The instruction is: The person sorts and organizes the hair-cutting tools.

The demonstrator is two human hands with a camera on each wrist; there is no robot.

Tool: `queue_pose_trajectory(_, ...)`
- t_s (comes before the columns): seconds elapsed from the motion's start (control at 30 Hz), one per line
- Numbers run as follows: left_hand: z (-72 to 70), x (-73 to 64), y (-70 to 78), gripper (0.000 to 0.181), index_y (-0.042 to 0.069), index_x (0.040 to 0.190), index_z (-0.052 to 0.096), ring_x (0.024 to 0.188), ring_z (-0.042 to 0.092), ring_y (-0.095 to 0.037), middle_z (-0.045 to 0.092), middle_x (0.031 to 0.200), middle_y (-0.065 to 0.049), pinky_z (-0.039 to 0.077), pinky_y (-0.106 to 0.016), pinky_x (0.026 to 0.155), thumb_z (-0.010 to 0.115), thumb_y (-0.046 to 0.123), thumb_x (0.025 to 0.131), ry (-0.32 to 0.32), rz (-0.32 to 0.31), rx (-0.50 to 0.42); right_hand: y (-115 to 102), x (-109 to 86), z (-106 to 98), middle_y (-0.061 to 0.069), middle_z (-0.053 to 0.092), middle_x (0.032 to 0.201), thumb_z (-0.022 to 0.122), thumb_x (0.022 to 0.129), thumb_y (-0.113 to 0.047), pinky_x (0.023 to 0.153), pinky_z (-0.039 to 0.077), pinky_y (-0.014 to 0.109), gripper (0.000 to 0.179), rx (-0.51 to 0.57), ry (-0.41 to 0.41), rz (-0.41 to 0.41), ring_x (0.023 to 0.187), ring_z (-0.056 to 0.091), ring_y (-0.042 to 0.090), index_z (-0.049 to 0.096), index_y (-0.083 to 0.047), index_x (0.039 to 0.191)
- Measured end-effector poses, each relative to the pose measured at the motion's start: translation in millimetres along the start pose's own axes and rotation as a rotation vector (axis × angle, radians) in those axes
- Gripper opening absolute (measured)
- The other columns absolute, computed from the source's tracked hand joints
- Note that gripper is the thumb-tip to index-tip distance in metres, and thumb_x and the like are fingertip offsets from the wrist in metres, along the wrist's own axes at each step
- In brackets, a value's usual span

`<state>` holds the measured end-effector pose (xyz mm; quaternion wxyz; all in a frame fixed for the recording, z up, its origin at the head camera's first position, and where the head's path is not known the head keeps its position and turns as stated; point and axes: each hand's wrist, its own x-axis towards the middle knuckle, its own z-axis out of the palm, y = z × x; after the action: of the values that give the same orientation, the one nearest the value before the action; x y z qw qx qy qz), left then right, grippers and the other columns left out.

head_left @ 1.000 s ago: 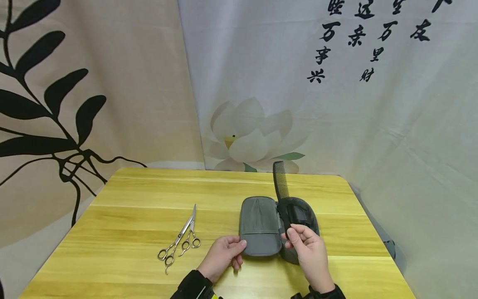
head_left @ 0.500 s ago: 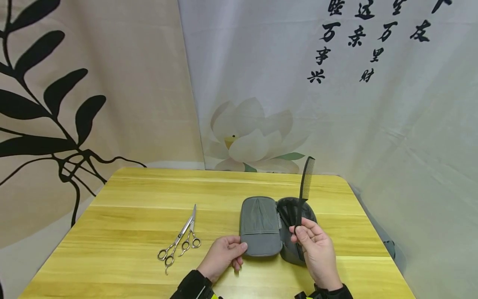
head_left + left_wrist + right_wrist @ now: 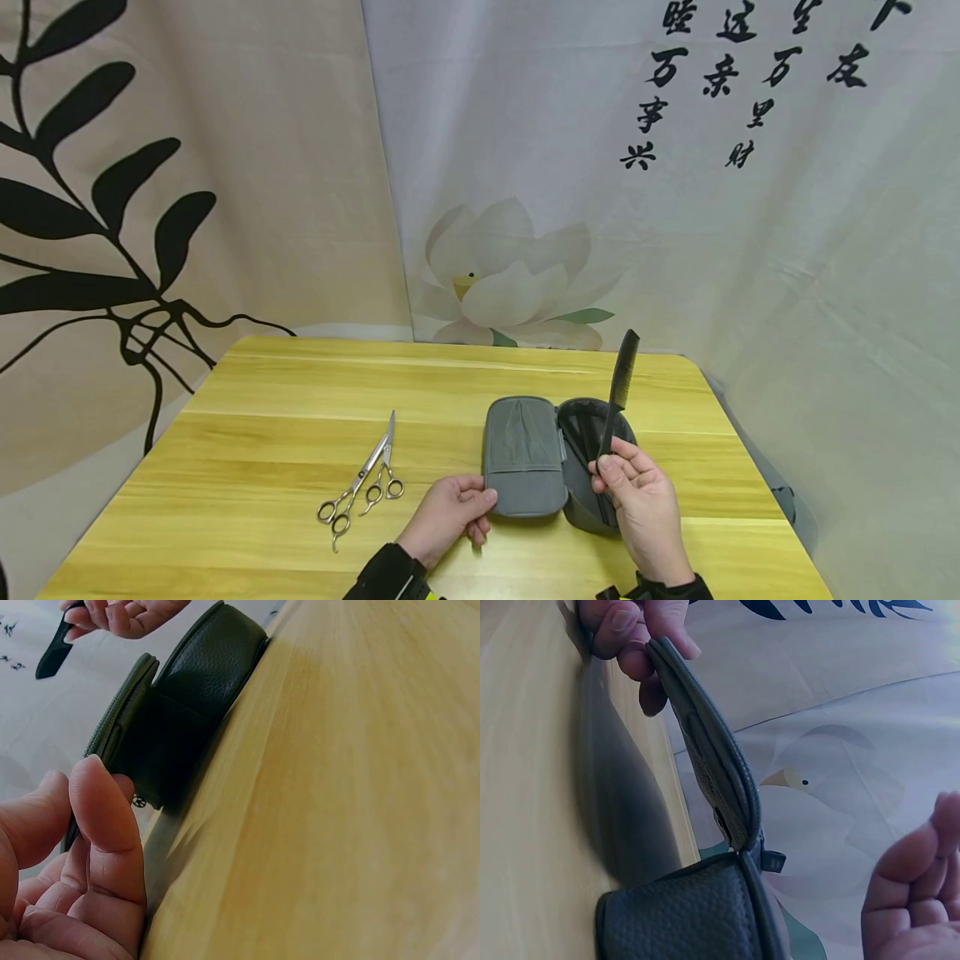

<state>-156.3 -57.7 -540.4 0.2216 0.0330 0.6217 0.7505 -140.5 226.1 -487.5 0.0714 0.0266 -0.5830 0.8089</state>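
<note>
A grey zip case lies unfolded in the head view, its lid [image 3: 525, 450] on the left and its dark-lined deeper half [image 3: 581, 492] on the right. My left hand [image 3: 450, 512] pinches the lid's near left corner between thumb and fingers, and the left wrist view shows this lid edge [image 3: 112, 724] raised off the table. Over the deeper half, my right hand [image 3: 645, 508] pinches a black comb [image 3: 622, 375] by its handle. The comb stands nearly upright, toothed end up and leaning slightly right. Part of the deeper half's interior is hidden behind that hand.
Two pairs of steel scissors, a longer one [image 3: 360, 471] and a shorter one [image 3: 383, 475], lie close together left of the case. The wooden table [image 3: 247, 400] has printed curtains [image 3: 300, 208] hanging behind it.
My right hand has moved the comb to the right across the deeper half, and its tilt has swung from left to right. The left hand and lid have stayed put.
</note>
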Motion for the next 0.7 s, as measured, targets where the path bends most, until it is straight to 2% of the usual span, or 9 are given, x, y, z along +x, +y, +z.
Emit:
queue_pose_trajectory(0.1, 0.1, 0.3, -0.8, 0.066, -0.021, 0.151, 0.04, 0.06, 0.064, -0.006, 0.068, 0.078, -0.003, 0.059, -0.021, 0.055, 0.07, 0.015, 0.105, -0.001, 0.002, 0.0, -2.9, -0.4, -1.1, -0.006, 0.079, 0.094, 0.059, 0.107, 0.004, 0.074, 0.062, 0.018, 0.031, -0.014, -0.013, -0.005, 0.079, 0.071, 0.005, 0.061, -0.009, 0.135)
queue_pose_trajectory(0.23, 0.0, 0.6, -1.2, 0.065, -0.02, 0.15, 0.042, 0.059, 0.064, -0.007, 0.068, 0.078, -0.003, 0.059, -0.021, 0.056, 0.071, 0.016, 0.105, -0.004, 0.007, 0.007, -7.1, -0.4, -2.7, -0.007, 0.076, 0.09, 0.058, 0.107, 0.005, 0.076, 0.062, 0.019, 0.048, -0.051, 0.015, -0.057, 0.076, 0.068, 0.005, 0.045, -0.004, 0.152)
queue_pose_trajectory(0.33, 0.1, 0.1, -1.2, 0.065, -0.021, 0.15, 0.042, 0.06, 0.064, -0.007, 0.068, 0.079, -0.003, 0.059, -0.021, 0.056, 0.07, 0.016, 0.105, -0.009, 0.005, 0.005, -10.0, -1.7, -3.2, -0.006, 0.073, 0.086, 0.061, 0.106, 0.003, 0.077, 0.063, 0.022, 0.048, -0.13, 0.052, -0.094, 0.077, 0.068, 0.007, 0.046, 0.005, 0.151)
queue_pose_trajectory(0.4, 0.2, -0.6, -1.1, 0.064, -0.021, 0.15, 0.041, 0.06, 0.064, -0.007, 0.068, 0.079, -0.003, 0.06, -0.021, 0.056, 0.07, 0.015, 0.105, -0.011, 0.0, 0.001, -13.0, -2.7, -3.6, -0.006, 0.07, 0.086, 0.063, 0.106, 0.001, 0.079, 0.064, 0.022, 0.045, -0.192, 0.056, -0.088, 0.081, 0.069, 0.008, 0.05, 0.007, 0.148)
queue_pose_trajectory(0.5, 0.2, -1.2, -0.6, 0.063, -0.02, 0.149, 0.042, 0.059, 0.065, -0.007, 0.068, 0.077, -0.003, 0.06, -0.022, 0.057, 0.07, 0.015, 0.105, -0.011, -0.001, -0.001, -20.6, -4.1, -5.9, -0.007, 0.072, 0.087, 0.065, 0.106, -0.005, 0.082, 0.063, 0.022, 0.053, -0.286, 0.039, -0.029, 0.084, 0.07, 0.007, 0.044, 0.005, 0.154)
queue_pose_trajectory(0.6, -0.1, -0.6, -0.3, 0.06, -0.019, 0.148, 0.046, 0.058, 0.065, -0.007, 0.068, 0.076, -0.002, 0.06, -0.022, 0.057, 0.07, 0.016, 0.105, -0.009, 0.0, 0.004, -31.0, -6.0, -9.9, -0.009, 0.073, 0.085, 0.069, 0.106, -0.013, 0.083, 0.06, 0.019, 0.065, -0.388, 0.042, 0.072, 0.082, 0.069, 0.006, 0.036, -0.002, 0.161)
queue_pose_trajectory(0.7, -0.1, -0.2, -1.1, 0.057, -0.017, 0.145, 0.049, 0.058, 0.065, -0.008, 0.068, 0.075, -0.003, 0.06, -0.022, 0.057, 0.071, 0.016, 0.104, -0.008, -0.001, 0.005, -40.1, -9.9, -13.9, -0.007, 0.075, 0.083, 0.074, 0.103, -0.021, 0.081, 0.057, 0.018, 0.071, -0.483, 0.069, 0.165, 0.077, 0.067, 0.01, 0.038, -0.004, 0.162)
